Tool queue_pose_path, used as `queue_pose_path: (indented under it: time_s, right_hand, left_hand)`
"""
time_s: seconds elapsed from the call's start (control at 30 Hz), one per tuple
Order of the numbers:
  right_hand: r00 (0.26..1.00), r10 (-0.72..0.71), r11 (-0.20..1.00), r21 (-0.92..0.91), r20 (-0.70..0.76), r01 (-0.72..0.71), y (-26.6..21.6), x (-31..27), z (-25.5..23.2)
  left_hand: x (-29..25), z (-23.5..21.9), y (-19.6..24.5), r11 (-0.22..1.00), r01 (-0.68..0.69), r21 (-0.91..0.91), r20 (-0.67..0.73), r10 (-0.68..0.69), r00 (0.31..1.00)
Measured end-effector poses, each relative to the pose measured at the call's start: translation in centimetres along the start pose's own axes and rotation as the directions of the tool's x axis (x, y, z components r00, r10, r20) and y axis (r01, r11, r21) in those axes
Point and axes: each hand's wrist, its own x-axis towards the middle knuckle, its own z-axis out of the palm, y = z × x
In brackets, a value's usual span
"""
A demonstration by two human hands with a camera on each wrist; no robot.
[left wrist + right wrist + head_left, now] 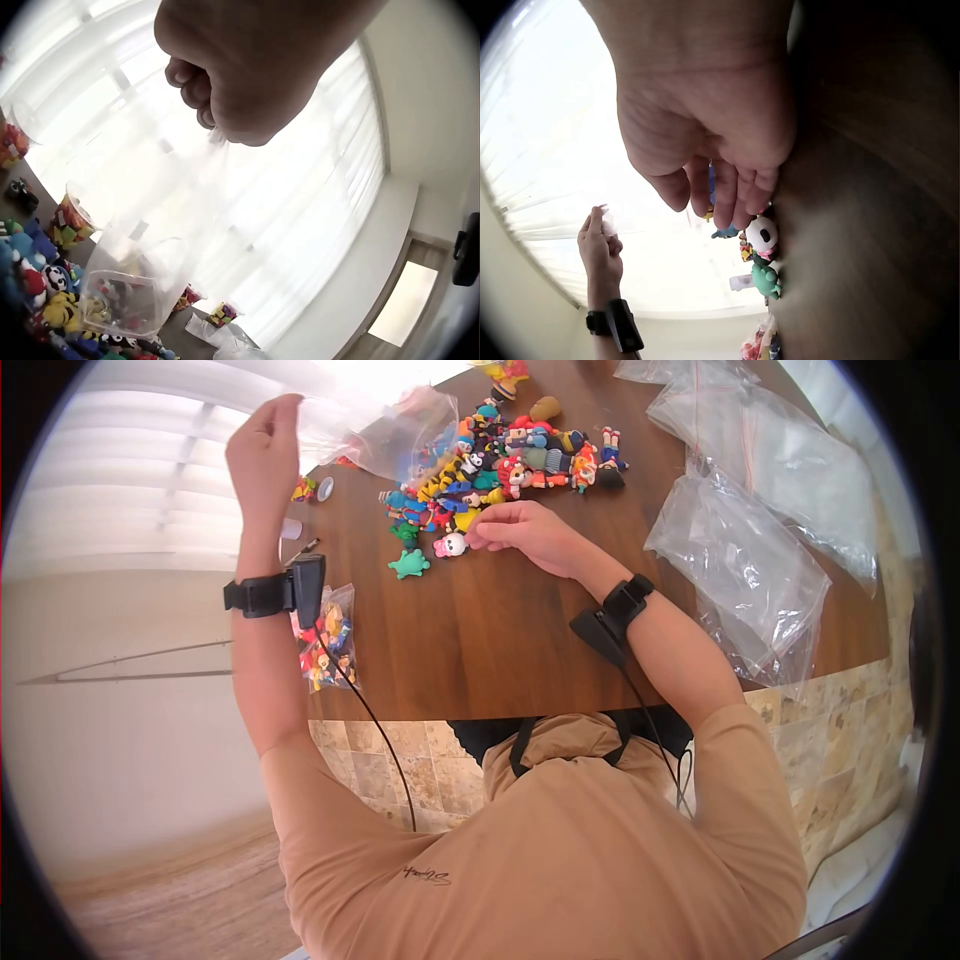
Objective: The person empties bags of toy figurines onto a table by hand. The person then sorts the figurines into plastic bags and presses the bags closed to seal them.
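Note:
My left hand (265,455), raised high at the table's left side, grips the gathered top of a transparent plastic bag (124,292). The bag hangs down over a pile of small toy figures (480,465), and a few figures show through or inside its lower part. My right hand (535,538) is low at the near edge of the pile, palm facing inward. Its fingers are loosely bent, fingertips right by a white figure (762,234) with a pink bow. Nothing shows between them. A green turtle-like figure (409,565) lies just nearer to me.
Several transparent plastic bags (740,570) lie on the table's right side. A packed bag of figures (340,645) sits at the left edge. Cups with colourful contents (71,221) stand near the curtained window. A cable hangs from each wrist camera.

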Motion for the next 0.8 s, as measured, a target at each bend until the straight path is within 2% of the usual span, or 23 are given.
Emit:
queue_pose_path:
  time_s: [0.07,0.13,0.17,0.2,0.27,0.3,0.37,0.4,0.47,0.5,0.53,0.57,0.6,0.63,0.67,0.73,0.77,0.8]
  right_hand:
    - [1.000,0.001,1.000,-0.012,-0.002,-0.001,-0.1,-0.1,0.0]
    - [1.000,0.002,1.000,-0.024,-0.004,-0.002,-0.2,-0.1,0.2]
    - [1.000,-0.012,0.999,-0.041,-0.009,0.012,-0.4,-0.1,0.4]
    - [0.999,-0.024,0.998,-0.063,-0.022,0.022,-0.6,-0.3,0.5]
    - [1.000,0.013,0.990,-0.138,-0.028,-0.017,-1.1,-0.6,0.6]
    - [0.999,-0.018,0.995,-0.099,-0.031,0.014,-1.0,-0.8,0.7]
    - [0.998,-0.057,0.989,-0.139,-0.020,0.053,-0.5,-0.5,0.5]
    - [0.998,-0.070,0.985,-0.160,-0.010,0.067,-0.4,-0.5,0.6]
    - [0.997,-0.072,0.986,-0.149,-0.015,0.069,0.1,-0.1,0.5]
    - [0.997,-0.073,0.989,-0.126,-0.002,0.072,-0.1,-0.2,0.6]
    - [0.997,-0.076,0.989,-0.131,-0.016,0.073,-0.3,-0.6,0.6]
    - [0.995,-0.082,0.997,-0.001,-0.063,0.082,-1.0,-1.2,1.1]
    - [0.991,-0.084,0.987,0.130,-0.108,0.097,-1.4,-1.6,1.5]
    - [0.977,-0.176,0.954,0.222,-0.124,0.200,-1.0,-1.7,1.7]
    - [0.975,-0.181,0.954,0.216,-0.132,0.206,0.1,-1.2,0.9]
    - [0.920,-0.368,0.924,0.168,0.137,0.344,2.8,0.2,-1.0]
    - [0.920,-0.369,0.923,0.165,0.131,0.347,2.6,0.3,-1.1]
    - [0.925,-0.331,0.942,0.123,0.187,0.313,2.4,0.4,-1.2]
  left_hand:
    - [0.6,-0.9,0.4,0.997,-0.080,-0.007,-0.125,0.079,0.989]
    - [0.8,-1.9,1.2,0.977,0.002,-0.212,-0.194,-0.044,0.980]
    - [0.7,-2.0,2.7,0.910,0.060,-0.410,-0.178,-0.144,0.973]
    - [0.3,-1.9,3.9,0.903,0.062,-0.426,-0.173,-0.148,0.974]
    - [-0.9,0.0,6.9,0.657,0.233,-0.717,0.099,-0.235,0.967]
    - [-2.1,1.4,8.9,0.587,0.298,-0.753,0.187,-0.244,0.952]
    - [-3.9,3.6,12.6,0.427,0.419,-0.801,0.356,-0.221,0.908]
    - [-4.3,4.7,13.4,0.297,0.457,-0.839,0.441,-0.122,0.889]
    - [-4.7,6.2,15.9,0.059,0.579,-0.813,0.578,-0.038,0.815]
    - [-5.0,7.0,17.3,0.052,0.581,-0.812,0.581,-0.024,0.814]
    - [-5.5,7.8,18.8,-0.023,0.636,-0.771,0.636,0.028,0.771]
    - [-5.8,8.5,20.0,-0.093,0.686,-0.722,0.681,0.081,0.728]
    - [-6.1,9.3,21.0,-0.096,0.686,-0.721,0.680,0.092,0.727]
    - [-6.4,10.3,21.8,-0.138,0.724,-0.676,0.719,0.093,0.689]
    - [-6.7,11.2,22.3,-0.178,0.758,-0.628,0.755,0.095,0.648]
    - [-7.9,13.8,21.8,-0.135,0.773,-0.620,0.758,0.151,0.635]
    - [-8.7,15.2,21.4,0.080,0.791,-0.607,0.791,0.155,0.592]
    - [-9.2,16.1,21.1,0.290,0.770,-0.568,0.821,0.147,0.551]
